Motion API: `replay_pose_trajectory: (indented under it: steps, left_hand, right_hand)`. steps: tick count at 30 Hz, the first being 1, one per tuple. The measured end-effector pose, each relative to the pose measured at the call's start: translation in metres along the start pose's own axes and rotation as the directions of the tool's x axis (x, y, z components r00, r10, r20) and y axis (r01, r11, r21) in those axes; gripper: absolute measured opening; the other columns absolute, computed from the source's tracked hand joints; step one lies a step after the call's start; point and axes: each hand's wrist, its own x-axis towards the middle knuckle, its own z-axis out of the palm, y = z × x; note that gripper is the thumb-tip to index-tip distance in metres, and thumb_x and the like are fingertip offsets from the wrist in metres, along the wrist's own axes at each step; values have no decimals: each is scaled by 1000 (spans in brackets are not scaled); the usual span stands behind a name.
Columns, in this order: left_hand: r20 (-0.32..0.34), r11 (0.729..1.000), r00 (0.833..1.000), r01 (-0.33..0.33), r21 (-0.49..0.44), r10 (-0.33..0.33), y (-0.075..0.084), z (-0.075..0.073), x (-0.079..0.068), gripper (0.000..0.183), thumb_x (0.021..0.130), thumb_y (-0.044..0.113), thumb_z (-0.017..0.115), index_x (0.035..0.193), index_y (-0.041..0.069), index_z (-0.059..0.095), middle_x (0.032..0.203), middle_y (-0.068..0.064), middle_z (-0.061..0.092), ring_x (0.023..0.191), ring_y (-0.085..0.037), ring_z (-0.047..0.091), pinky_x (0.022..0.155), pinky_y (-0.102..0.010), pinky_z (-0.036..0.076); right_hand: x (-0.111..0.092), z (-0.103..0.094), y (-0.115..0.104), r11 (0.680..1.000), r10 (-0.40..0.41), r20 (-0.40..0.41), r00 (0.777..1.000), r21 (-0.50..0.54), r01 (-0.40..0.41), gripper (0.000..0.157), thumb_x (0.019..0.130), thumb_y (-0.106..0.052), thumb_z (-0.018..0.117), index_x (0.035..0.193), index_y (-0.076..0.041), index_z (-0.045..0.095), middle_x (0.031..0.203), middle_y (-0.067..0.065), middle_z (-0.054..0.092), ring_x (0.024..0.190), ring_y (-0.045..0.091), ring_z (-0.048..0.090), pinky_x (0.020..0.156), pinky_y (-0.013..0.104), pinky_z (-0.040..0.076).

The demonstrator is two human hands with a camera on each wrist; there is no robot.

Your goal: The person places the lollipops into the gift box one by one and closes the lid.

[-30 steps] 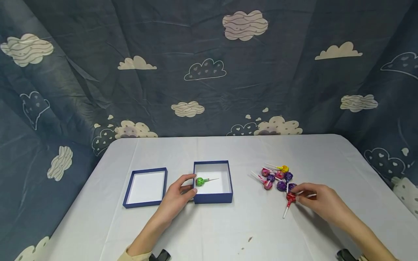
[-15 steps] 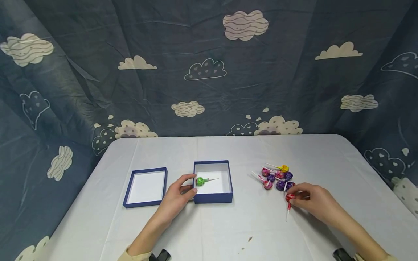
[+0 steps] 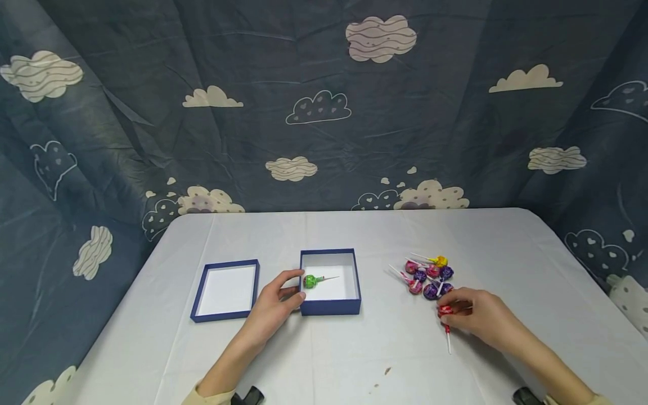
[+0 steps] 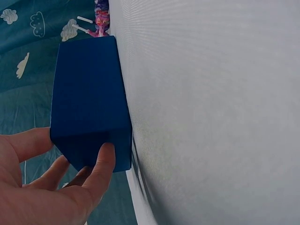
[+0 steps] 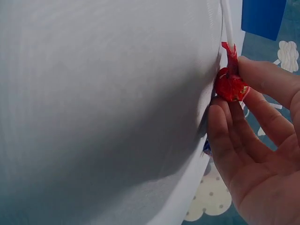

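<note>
- My right hand [image 3: 481, 316] pinches a red lollipop [image 3: 445, 310] between thumb and fingers, at the wrapped candy and the twist above its stick.
- Red lollipop: right part of the table [image 3: 334, 360], just on my side of the candy pile; white stick points toward me. Can't tell if the candy touches the cloth.
- My left hand [image 3: 275, 304] has its fingers spread and rests against the left side of the open blue box [image 3: 331, 307], one fingertip at the rim, thumb near the front corner.
- Box sits mid-table, white inside.
- Green lollipop [image 3: 310, 282] lies in the box against the left wall, stick pointing right.
- Pile right of the box: yellow lollipop [image 3: 441, 261] at the back, pink and purple ones in front, some touching.
- Purple lollipop [image 3: 446, 288] is just beside my right fingertips.
- Shallow blue-edged lid [image 3: 223, 317] lies left of the box, white inside facing up.
- Dark cloud-print curtain [image 3: 228, 157] behind.
</note>
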Motion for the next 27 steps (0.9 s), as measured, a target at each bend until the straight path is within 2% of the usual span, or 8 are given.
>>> replay_pose_trajectory:
  steps: [11, 18, 27]
  left_hand:
    - [3, 1000, 1000, 3, 10, -3, -1, -1, 1, 48, 93, 14, 64, 140, 13, 52, 144, -12, 47, 124, -30, 52, 95, -47, 48]
    - [9, 1000, 1000, 0, 8, 0, -1, -1, 1, 48, 93, 14, 64, 140, 13, 52, 144, -13, 47, 124, -31, 52, 95, -46, 48]
    - [14, 1000, 1000, 1, 1, -1, -1, -1, 1, 48, 93, 14, 64, 140, 12, 52, 144, -13, 46, 125, -31, 52, 96, -46, 48]
  right_hand:
    - [-2, 4, -13, 998, 36, 22, 999, 54, -37, 22, 82, -11, 79, 103, -15, 74, 97, 1, 66, 79, 18, 58, 62, 29, 50]
    - [1, 5, -21, 995, -41, 13, 999, 89, 40, 25, 83, -7, 77, 106, -15, 74, 102, 0, 67, 87, 18, 60, 76, 31, 55]
    - [6, 5, -33, 971, -129, -8, 992, 201, 128, 27, 84, -3, 75, 108, -15, 73, 105, -1, 69, 96, 20, 61, 79, 25, 54]
